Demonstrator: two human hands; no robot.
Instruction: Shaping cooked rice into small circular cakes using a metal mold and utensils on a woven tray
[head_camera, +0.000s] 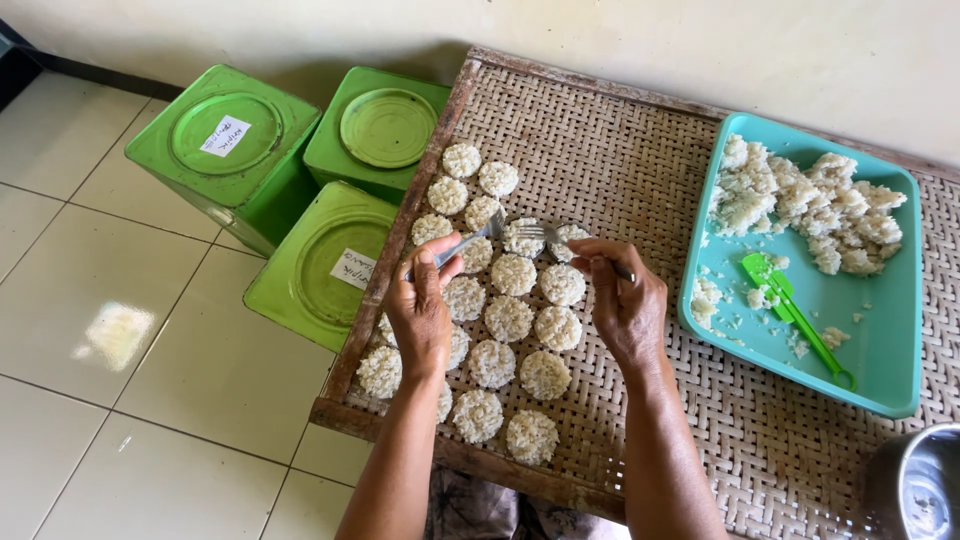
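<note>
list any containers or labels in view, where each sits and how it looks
Back-left square green metal tin: on the floor, round lid, white paper label.
Back-right square green metal tin: against the woven tray, round lid, no label seen.
Front square green metal tin: white paper label.

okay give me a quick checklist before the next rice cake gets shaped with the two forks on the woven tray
1. Left hand grips a fork: ok.
2. Right hand grips its fork: ok.
3. Tines meet at the rice cake being shaped: ok.
4. Bare room on the woven tray for more: ok.
5. Rice left in the teal tray: ok.
6. Cake fully round: cannot tell, forks cover it.
</note>
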